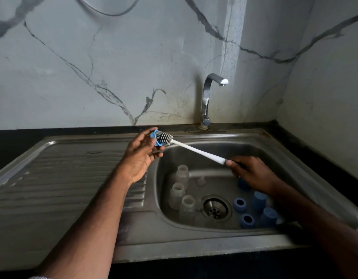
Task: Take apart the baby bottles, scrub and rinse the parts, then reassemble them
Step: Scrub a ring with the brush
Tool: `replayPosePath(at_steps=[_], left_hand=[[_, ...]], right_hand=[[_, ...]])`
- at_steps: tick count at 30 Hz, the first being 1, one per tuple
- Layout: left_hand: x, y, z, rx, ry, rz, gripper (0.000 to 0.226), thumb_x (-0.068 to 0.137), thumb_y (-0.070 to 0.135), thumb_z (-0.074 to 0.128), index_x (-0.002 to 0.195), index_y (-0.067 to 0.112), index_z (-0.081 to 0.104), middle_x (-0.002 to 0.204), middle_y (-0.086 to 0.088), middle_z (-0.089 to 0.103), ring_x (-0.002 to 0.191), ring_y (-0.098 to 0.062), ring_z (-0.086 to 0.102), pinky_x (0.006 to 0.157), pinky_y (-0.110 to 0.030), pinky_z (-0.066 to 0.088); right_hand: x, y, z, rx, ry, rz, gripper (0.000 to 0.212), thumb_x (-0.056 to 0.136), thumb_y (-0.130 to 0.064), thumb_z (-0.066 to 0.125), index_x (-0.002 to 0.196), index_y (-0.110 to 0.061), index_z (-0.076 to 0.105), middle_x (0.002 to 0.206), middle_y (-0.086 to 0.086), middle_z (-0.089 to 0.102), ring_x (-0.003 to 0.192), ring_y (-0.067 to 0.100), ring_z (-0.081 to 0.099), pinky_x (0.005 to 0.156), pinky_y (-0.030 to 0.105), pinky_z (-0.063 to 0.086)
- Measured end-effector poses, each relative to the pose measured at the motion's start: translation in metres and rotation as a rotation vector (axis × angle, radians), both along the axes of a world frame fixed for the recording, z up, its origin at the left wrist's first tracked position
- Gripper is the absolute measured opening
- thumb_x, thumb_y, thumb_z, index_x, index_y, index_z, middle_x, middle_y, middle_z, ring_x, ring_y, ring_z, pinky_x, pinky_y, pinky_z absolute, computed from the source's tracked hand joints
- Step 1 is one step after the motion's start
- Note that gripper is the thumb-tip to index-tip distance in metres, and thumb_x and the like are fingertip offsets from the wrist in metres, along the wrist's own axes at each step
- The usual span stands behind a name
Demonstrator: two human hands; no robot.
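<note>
- Head view shows us at the scrub step: the bottles are already in bits and we are cleaning one small bit.
- Our left hand [140, 153] pinches a blue ring [156, 138] up above the back edge of the sink [105, 164], with thumb and fingers curled on it.
- Our right hand [252, 172] is wrapped round the handle end of the brush [194, 150]. The bristle end sits inside the blue ring.
- Down in the sink bowl, three clear bottles [182, 195] stand on the left of the drain [215, 209].
- A small clear teat [201, 181] lies behind the drain.
- On the right of the drain sit more blue rings and blue caps [258, 201], close together.
- The tap [209, 97] is at the back, and we see no water coming out of it.
- We think most of the job is still ahead of us, as so many bits wait in the bowl.
- Next, we think the brush needs to twist round inside the ring. Our left hand must hold the ring tight so it does not pop out.
- After that the ring will need water, so the tap must be turned on.
</note>
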State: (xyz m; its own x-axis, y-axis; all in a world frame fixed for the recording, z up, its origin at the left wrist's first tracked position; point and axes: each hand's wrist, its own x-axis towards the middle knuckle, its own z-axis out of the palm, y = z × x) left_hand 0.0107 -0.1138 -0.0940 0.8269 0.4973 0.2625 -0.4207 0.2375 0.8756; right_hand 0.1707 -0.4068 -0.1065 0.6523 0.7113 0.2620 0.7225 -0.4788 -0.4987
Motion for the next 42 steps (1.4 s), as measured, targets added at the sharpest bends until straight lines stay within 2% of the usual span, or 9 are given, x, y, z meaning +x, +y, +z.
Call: replayPosePath(at_steps=[3, 6, 9, 14, 17, 21, 26, 36, 42], left_hand=[[-0.002, 0.001, 0.002, -0.024, 0.05, -0.02, 0.029, 0.099, 0.022, 0.048, 0.124, 0.011, 0.059, 0.093, -0.006, 0.07, 0.066, -0.014, 0.063, 0.052, -0.023, 0.049], [-0.003, 0.003, 0.002, 0.01, 0.196, -0.023, 0.035, 0.102, 0.039, 0.043, 0.11, 0.012, 0.064, 0.076, -0.006, 0.062, 0.054, -0.011, 0.05, 0.042, -0.021, 0.034], [0.001, 0.011, -0.008, 0.248, 0.273, 0.139, 0.038, 0.104, 0.041, 0.045, 0.088, 0.011, 0.062, 0.061, -0.008, 0.051, 0.045, -0.012, 0.037, 0.038, -0.016, 0.024], [0.003, 0.025, -0.015, 0.634, 0.366, 0.39, 0.052, 0.082, 0.067, 0.055, 0.084, 0.017, 0.068, 0.054, -0.002, 0.053, 0.044, -0.015, 0.045, 0.048, -0.021, 0.036], [0.009, 0.017, -0.018, 0.746, 0.35, 0.417, 0.03, 0.09, 0.048, 0.058, 0.091, 0.02, 0.068, 0.058, 0.002, 0.057, 0.044, -0.011, 0.049, 0.047, -0.021, 0.039], [0.012, 0.002, -0.013, 0.468, 0.229, 0.271, 0.014, 0.104, 0.016, 0.05, 0.111, 0.012, 0.062, 0.084, -0.014, 0.059, 0.055, -0.009, 0.055, 0.034, -0.021, 0.038], [0.0, 0.001, -0.002, 0.157, 0.236, 0.116, 0.024, 0.106, 0.026, 0.042, 0.102, 0.012, 0.062, 0.081, -0.008, 0.061, 0.058, -0.012, 0.053, 0.037, -0.021, 0.035], [0.005, -0.001, 0.0, 0.158, 0.038, 0.2, 0.022, 0.102, 0.006, 0.049, 0.119, 0.005, 0.061, 0.096, -0.012, 0.06, 0.061, -0.01, 0.055, 0.046, -0.02, 0.041], [-0.003, 0.002, 0.003, 0.046, 0.095, 0.07, 0.023, 0.105, 0.018, 0.044, 0.106, 0.007, 0.064, 0.074, -0.007, 0.063, 0.059, -0.012, 0.054, 0.045, -0.021, 0.041]], right_hand=[[0.002, -0.003, 0.002, 0.021, -0.003, 0.0, 0.015, 0.095, -0.053, 0.055, 0.099, -0.043, 0.066, 0.087, -0.014, 0.067, 0.078, -0.002, 0.061, 0.072, 0.028, 0.049], [0.001, -0.006, 0.009, 0.005, -0.085, -0.043, 0.042, 0.093, -0.048, 0.062, 0.132, -0.033, 0.063, 0.121, -0.012, 0.065, 0.107, 0.006, 0.061, 0.092, 0.035, 0.051], [-0.001, -0.01, 0.014, -0.032, -0.189, -0.037, 0.041, 0.094, -0.048, 0.06, 0.133, -0.034, 0.062, 0.122, -0.011, 0.064, 0.104, 0.007, 0.059, 0.084, 0.028, 0.046], [-0.005, -0.015, 0.021, -0.067, -0.329, -0.031, 0.037, 0.094, -0.046, 0.062, 0.13, -0.035, 0.066, 0.126, -0.008, 0.068, 0.104, 0.011, 0.064, 0.075, 0.022, 0.041], [-0.006, -0.012, 0.021, -0.156, -0.335, -0.09, 0.04, 0.097, -0.049, 0.056, 0.136, -0.037, 0.059, 0.135, -0.009, 0.062, 0.109, 0.01, 0.061, 0.077, 0.022, 0.041], [-0.008, -0.011, 0.016, -0.138, -0.334, -0.192, 0.045, 0.098, -0.052, 0.051, 0.141, -0.037, 0.052, 0.139, -0.007, 0.059, 0.114, 0.012, 0.059, 0.079, 0.021, 0.039], [-0.012, -0.012, 0.018, -0.031, -0.296, -0.095, 0.041, 0.096, -0.045, 0.061, 0.135, -0.036, 0.059, 0.133, -0.005, 0.065, 0.112, 0.014, 0.063, 0.08, 0.023, 0.039], [-0.019, -0.007, 0.024, -0.135, -0.281, -0.203, 0.045, 0.1, -0.049, 0.053, 0.142, -0.036, 0.052, 0.14, -0.006, 0.059, 0.116, 0.014, 0.06, 0.077, 0.019, 0.032], [-0.015, -0.016, 0.022, 0.028, -0.291, -0.046, 0.039, 0.092, -0.037, 0.07, 0.13, -0.03, 0.066, 0.129, -0.003, 0.068, 0.111, 0.017, 0.066, 0.081, 0.021, 0.04]])
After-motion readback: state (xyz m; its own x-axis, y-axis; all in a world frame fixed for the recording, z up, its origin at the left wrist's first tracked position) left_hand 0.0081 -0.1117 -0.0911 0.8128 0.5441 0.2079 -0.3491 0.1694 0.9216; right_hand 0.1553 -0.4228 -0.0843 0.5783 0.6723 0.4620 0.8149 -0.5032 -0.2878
